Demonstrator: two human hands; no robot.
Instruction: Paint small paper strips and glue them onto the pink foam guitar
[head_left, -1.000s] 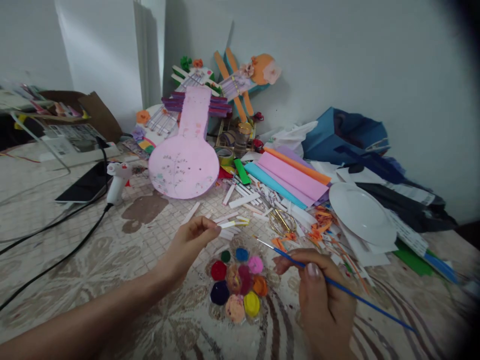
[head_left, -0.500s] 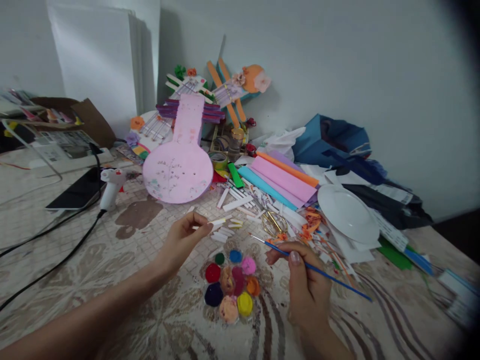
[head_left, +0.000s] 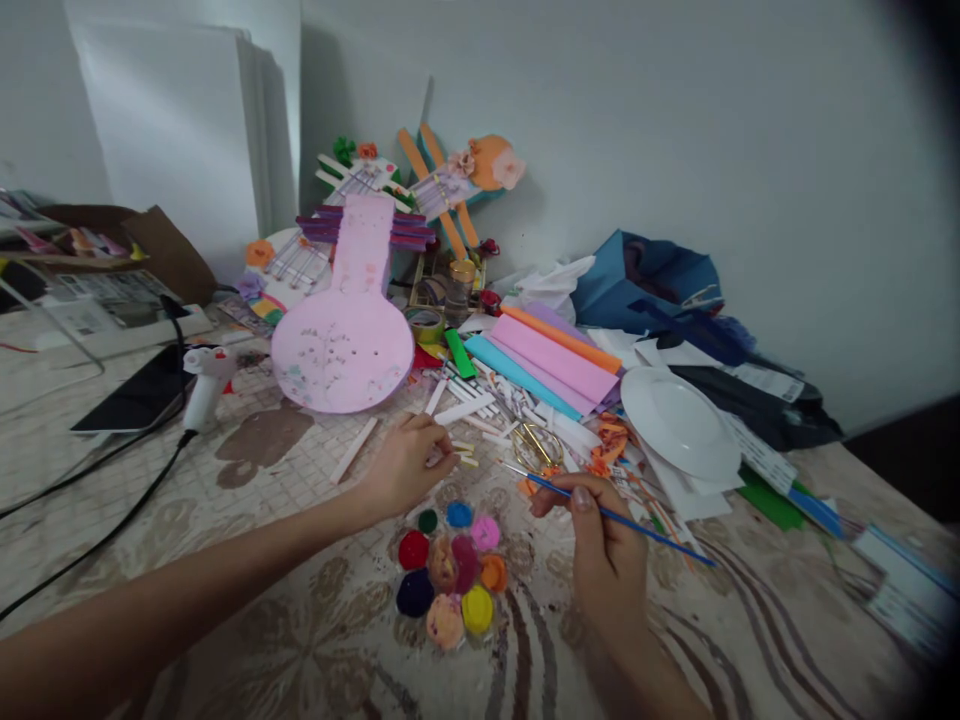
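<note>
**Brush poised, left hand down among the strips**

The paintbrush (head_left: 622,518) is pinched in the closed right hand (head_left: 604,555), bristle tip pointing to ten o'clock, just above the paint palette (head_left: 450,575), which sits between the two hands within easy dipping reach. At the palette's eleven o'clock, the left hand (head_left: 409,465) has its fingers curled onto the white paper strips (head_left: 457,452) lying on the desk (head_left: 225,520); whether it grips one I cannot tell. Scissors (head_left: 541,447) lie at one o'clock, the pink cutout (head_left: 341,340) farther off at eleven. Half a second ago the left hand held a strip raised; now it is lowered to the pile.
</note>
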